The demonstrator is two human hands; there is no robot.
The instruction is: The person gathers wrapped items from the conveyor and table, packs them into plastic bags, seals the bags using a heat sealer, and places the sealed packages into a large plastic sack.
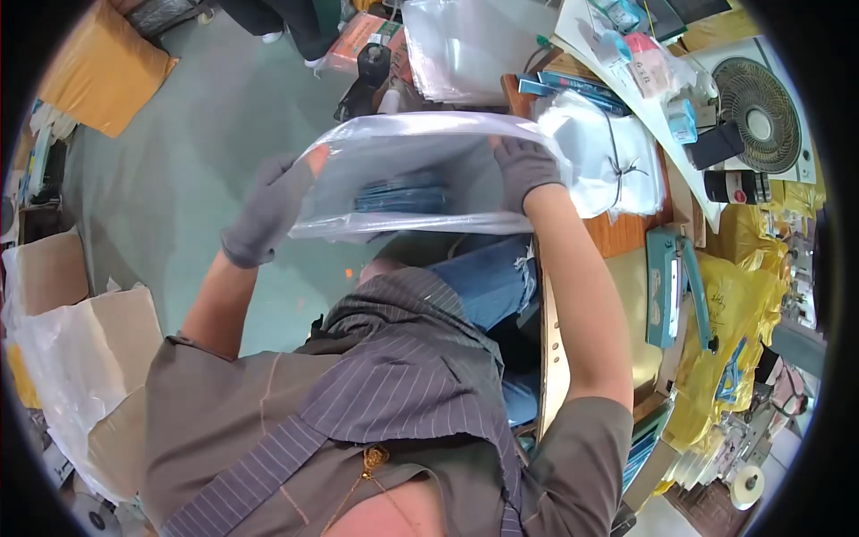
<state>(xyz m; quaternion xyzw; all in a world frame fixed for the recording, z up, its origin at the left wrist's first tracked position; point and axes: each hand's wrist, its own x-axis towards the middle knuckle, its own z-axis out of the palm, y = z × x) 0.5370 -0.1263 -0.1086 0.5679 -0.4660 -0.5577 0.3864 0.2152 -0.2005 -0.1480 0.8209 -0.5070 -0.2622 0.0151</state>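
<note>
A large clear plastic bag (403, 224) is stretched wide between my two gloved hands, its mouth facing me. Inside it, toward the bottom, lies a stack of blue packets (403, 195). My left hand (273, 210), in a grey glove with bare fingertips, grips the bag's left edge. The right side of the bag is held by my right hand (526, 172), also in a grey glove, with its fingers inside the mouth. Just beyond my right hand, a tied bundle of clear bags (599, 152) rests on the wooden table (617, 238).
A green heat sealer (667, 286) stands at the right, with yellow plastic (738, 304) beside it. A fan (759, 103) and a dark flask (738, 187) are at the upper right. Cardboard boxes (116, 327) stand at left, a wrapped box (107, 67) behind. Another person's legs (291, 22) show at the top.
</note>
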